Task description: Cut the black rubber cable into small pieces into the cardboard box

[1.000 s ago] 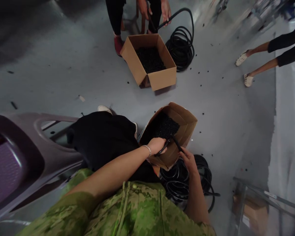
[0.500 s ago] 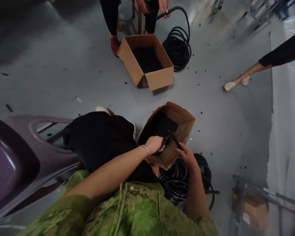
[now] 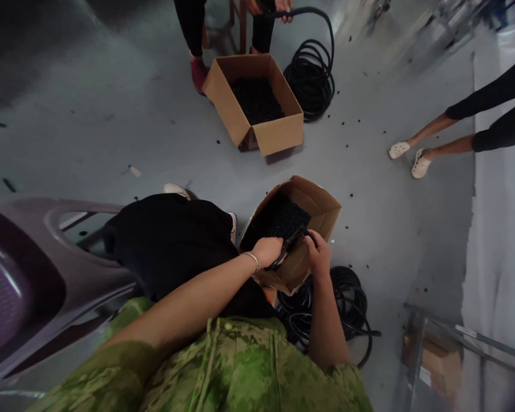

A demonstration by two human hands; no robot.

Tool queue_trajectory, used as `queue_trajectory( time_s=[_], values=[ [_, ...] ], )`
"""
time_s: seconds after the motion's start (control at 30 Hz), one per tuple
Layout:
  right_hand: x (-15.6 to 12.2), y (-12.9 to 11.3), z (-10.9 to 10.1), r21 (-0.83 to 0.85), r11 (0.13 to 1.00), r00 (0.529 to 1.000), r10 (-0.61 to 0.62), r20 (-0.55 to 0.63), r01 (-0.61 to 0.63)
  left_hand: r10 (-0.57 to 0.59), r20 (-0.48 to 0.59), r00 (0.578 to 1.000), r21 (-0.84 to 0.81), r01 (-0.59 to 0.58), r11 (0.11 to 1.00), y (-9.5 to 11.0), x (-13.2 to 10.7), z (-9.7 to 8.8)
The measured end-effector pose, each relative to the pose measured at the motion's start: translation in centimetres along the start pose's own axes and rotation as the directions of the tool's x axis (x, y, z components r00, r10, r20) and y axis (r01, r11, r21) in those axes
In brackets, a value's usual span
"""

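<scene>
My left hand (image 3: 269,252), with a bracelet at the wrist, is closed around black-handled scissors (image 3: 278,263). Their blades point up and right over the open cardboard box (image 3: 326,214) in front of me. Between the fingers of my right hand (image 3: 320,252) is the end of a black rubber hose (image 3: 311,234), right at the blades. Whether the blades touch it I cannot tell. Small black cut pieces (image 3: 285,214) fill the bottom of the box. Coils of black hose (image 3: 349,297) lie on the floor beside and under my right forearm.
Across from me a seated co-worker's hand (image 3: 284,8) holds another black hose above a cardboard box (image 3: 278,137) of black pieces. Coiled hose (image 3: 311,80) lies beside it. A person's legs (image 3: 459,123) stand at right. A grey plastic chair (image 3: 60,240) is at left, a metal frame (image 3: 420,343) lower right.
My right hand has moved up and left, bringing the hose to the scissors. My left hand has hardly moved. At right, the standing person's second leg has come into fuller view.
</scene>
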State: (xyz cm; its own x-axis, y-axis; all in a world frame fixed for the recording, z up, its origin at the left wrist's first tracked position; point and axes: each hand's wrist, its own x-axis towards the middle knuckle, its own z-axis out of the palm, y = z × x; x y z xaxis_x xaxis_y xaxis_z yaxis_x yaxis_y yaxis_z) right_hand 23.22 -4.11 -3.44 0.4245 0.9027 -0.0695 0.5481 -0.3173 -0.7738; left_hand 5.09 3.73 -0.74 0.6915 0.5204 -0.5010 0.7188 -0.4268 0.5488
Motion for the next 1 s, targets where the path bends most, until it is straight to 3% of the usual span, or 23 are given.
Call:
queue_trajectory(
  time_s=[0.33,0.57,1.0],
  values=[
    [-1.1,0.5,1.4,0.119,0.985,0.990,0.117,0.074,-0.125,0.025,-0.011,1.000,-0.032,-0.025,0.999,0.2,0.0,-0.1],
    [-1.0,0.3,0.9,0.149,0.970,0.976,0.172,0.130,-0.191,0.032,0.001,0.999,0.019,-0.032,0.999,0.3,-0.1,-0.2],
    [-0.7,-0.5,0.8,0.155,0.972,0.981,0.163,0.105,-0.178,0.063,0.019,0.998,0.049,-0.064,0.997,0.2,0.0,-0.3]
  ],
)
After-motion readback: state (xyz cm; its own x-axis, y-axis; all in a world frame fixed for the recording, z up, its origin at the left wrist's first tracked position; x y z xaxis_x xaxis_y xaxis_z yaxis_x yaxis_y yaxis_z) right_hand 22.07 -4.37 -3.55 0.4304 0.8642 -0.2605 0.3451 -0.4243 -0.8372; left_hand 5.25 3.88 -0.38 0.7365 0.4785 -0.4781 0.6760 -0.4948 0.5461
